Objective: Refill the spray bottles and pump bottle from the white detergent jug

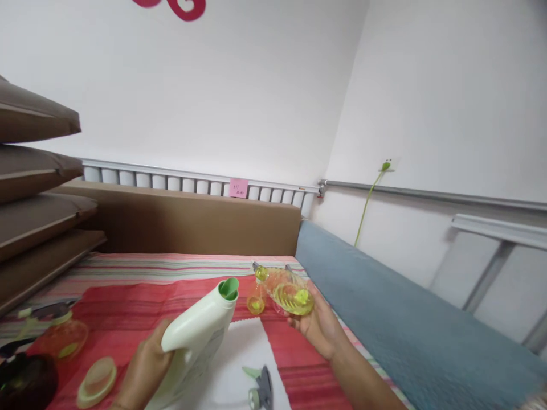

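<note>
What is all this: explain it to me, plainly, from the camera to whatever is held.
No machine here: these are a person's own two bare hands. The single picture comes from a camera worn on the head, looking forward and down. The left hand grips a pale bottle with a green mouth, tilted. The right hand holds a clear bottle with yellow liquid, also tilted. Below lies a red cloth with a white sheet on it; a small grey-and-green object on the sheet is too blurred to name.
</note>
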`<state>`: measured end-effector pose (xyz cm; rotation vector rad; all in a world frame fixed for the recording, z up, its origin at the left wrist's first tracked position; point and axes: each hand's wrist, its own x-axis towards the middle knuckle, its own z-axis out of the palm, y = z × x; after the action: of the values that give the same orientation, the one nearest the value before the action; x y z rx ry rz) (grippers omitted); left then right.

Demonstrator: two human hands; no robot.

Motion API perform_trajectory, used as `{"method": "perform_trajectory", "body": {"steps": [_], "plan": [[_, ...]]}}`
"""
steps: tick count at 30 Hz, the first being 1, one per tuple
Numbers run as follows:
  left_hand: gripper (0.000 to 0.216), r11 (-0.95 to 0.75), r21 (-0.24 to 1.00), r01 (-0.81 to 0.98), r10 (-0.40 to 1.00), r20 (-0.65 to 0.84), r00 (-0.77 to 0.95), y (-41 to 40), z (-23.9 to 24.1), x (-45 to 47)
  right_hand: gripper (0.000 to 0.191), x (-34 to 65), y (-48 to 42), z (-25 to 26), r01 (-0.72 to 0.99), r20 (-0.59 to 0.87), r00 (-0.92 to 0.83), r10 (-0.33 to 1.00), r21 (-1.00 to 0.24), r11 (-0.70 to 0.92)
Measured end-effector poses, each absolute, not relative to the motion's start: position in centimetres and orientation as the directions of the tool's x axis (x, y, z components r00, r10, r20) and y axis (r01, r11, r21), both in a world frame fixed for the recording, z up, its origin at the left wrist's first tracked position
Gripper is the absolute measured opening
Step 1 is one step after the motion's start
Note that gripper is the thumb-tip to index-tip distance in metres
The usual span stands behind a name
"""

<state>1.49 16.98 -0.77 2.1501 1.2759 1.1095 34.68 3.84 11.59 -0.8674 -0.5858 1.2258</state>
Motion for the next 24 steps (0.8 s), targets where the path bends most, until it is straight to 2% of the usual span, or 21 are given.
{"method": "perform_trajectory", "body": {"steps": [8,17,24], "plan": [[0.022,-0.466,0.644,0.607,0.883,0.378,0.277,15.7,1.5,3.3,0.037,36.2,6.3,13.2,-0.353,-0.079,0.281,0.957,-0.935,0.027],[0.018,-0.462,0.585,0.667,0.883,0.370,0.288,15.5,2.4,3.7,0.034,37.5,6.5,13.7,-0.245,-0.057,0.301,0.952,-0.969,0.019],[0.018,-0.407,0.594,0.694,0.913,0.285,0.292,16.2,2.1,4.0,0.036,37.8,6.7,13.8,-0.161,-0.031,0.299,0.954,-0.987,0.018]]}}
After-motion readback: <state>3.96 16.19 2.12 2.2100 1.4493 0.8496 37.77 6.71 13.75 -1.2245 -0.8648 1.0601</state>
